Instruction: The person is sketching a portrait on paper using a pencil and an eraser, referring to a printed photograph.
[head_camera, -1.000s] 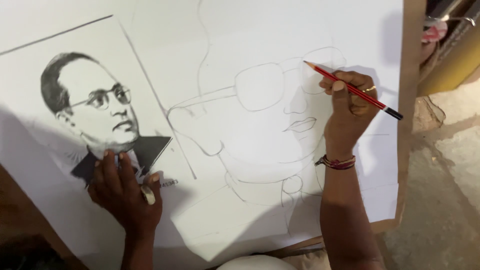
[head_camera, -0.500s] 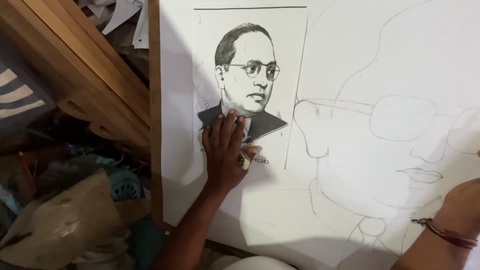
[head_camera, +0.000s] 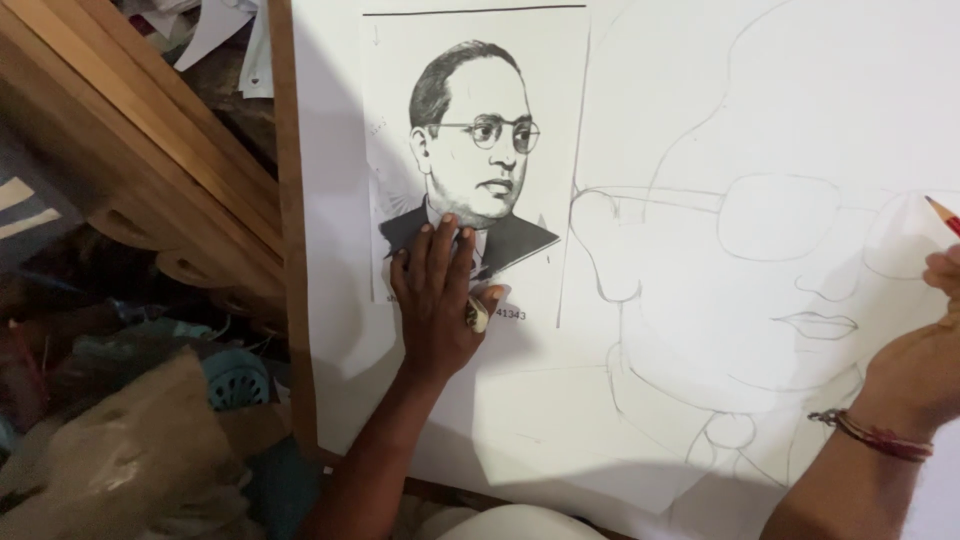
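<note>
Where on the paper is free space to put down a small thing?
Bare paper lies below the left hand, between the printed portrait and the board's lower edge. The pencil drawing fills the right; clutter crowds the floor at left.

A black-and-white printed portrait (head_camera: 470, 160) lies on white drawing paper (head_camera: 700, 100) bearing grey pencil lines; the pencil (head_camera: 943, 215) is red, the wrist thread (head_camera: 870, 435) red, the board edge (head_camera: 290, 230) brown.
</note>
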